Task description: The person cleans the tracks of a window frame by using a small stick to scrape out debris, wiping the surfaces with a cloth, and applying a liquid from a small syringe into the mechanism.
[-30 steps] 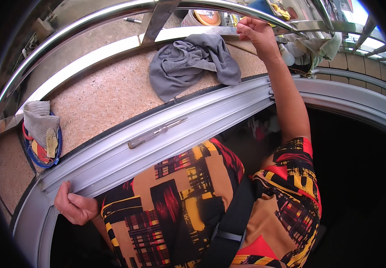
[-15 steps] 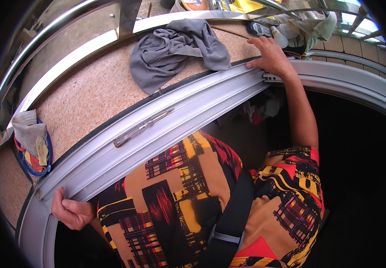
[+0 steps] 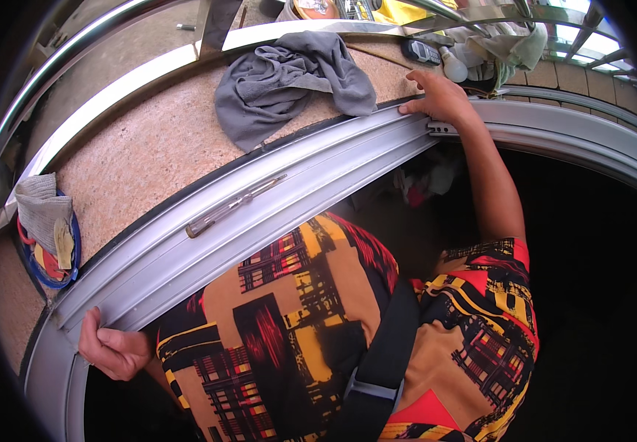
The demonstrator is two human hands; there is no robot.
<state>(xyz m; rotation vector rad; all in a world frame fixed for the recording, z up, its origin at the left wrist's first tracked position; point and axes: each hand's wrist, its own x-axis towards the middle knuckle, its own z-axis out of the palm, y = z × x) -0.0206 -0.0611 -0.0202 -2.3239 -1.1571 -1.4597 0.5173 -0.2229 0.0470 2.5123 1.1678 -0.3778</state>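
A silver metal window frame (image 3: 318, 171) with long grooves curves across in front of me. On it lies a screwdriver (image 3: 212, 218) with a clear handle, its shaft pointing toward the upper right. My right hand (image 3: 440, 98) rests over the frame's right part, thumb on the metal and fingers spread toward the stone ledge. It is open and I see nothing in it. At the frame's left corner, my left hand (image 3: 114, 348) is closed, its fingers curled and thumb bent against them. Whether something small sits inside these fingers is hidden.
A crumpled grey cloth (image 3: 282, 88) lies on the speckled stone ledge (image 3: 153, 155). Farther right are a dark handset (image 3: 421, 51), a white light bulb (image 3: 454, 68) and a pale rag (image 3: 514, 51). A grey knitted glove (image 3: 39, 205) sits by a blue-rimmed holder (image 3: 77, 247) at left. Metal railings (image 3: 61, 59) run behind.
The whole view has shifted slightly. My right hand stays on the frame and my left hand stays curled at the corner. The screwdriver and cloth lie as before.
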